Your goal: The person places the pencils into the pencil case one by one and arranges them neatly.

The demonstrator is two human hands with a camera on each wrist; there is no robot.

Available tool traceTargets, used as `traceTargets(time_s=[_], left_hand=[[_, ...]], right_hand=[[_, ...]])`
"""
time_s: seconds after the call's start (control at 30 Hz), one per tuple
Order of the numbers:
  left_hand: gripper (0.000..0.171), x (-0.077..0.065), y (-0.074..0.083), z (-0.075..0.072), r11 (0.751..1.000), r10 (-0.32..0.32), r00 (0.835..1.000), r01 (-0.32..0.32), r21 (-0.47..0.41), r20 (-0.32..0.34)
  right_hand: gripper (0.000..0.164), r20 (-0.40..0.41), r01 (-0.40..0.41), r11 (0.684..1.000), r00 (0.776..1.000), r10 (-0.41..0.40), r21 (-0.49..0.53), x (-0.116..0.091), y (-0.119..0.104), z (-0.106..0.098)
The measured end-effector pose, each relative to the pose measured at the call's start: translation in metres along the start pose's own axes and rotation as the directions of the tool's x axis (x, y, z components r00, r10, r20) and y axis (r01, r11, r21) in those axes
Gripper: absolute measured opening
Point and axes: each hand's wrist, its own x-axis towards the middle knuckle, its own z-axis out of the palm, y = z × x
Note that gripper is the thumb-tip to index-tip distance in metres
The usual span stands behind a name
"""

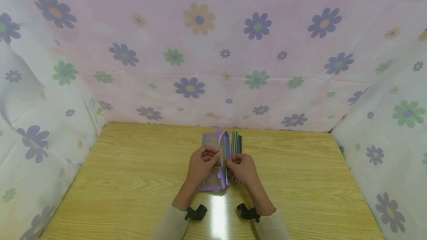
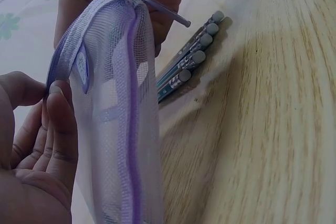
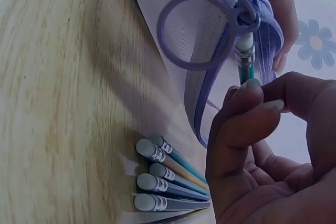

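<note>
A purple-edged mesh zip pouch [image 1: 210,140] lies on the table, its long zip side facing right. My left hand [image 1: 201,165] pinches the zipper edge between thumb and fingers, holding the mouth apart in the left wrist view. At that mouth, my right hand [image 1: 246,169] pinches a green pencil [image 3: 245,64] near its white eraser end, as the right wrist view shows. The rest of this pencil is hidden by the fingers and pouch. A purple ring pull [image 3: 164,31] hangs over the opening, in front of the pencil's eraser.
Several loose pencils [image 1: 237,142] with white erasers lie side by side on the table, just right of the pouch and partly under my right hand. Flowered cloth [image 1: 213,58] stands behind the wooden table [image 1: 140,166] and along both sides.
</note>
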Motion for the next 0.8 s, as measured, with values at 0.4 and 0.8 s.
traceTargets(time_s=[0.4,0.8], left_hand=[[0.009,0.000,0.001,0.001,1.000,0.006,1.000,-0.006,0.003,-0.004],[0.009,-0.001,0.003,0.000,1.000,-0.004,1.000,0.004,0.015,-0.009]], right_hand=[[0.015,0.027,0.007,1.000,1.000,-0.008,0.026,0.001,0.002,0.001],[0.010,-0.052,0.089,0.989,0.994,-0.096,-0.121,0.003,0.004,-0.012]])
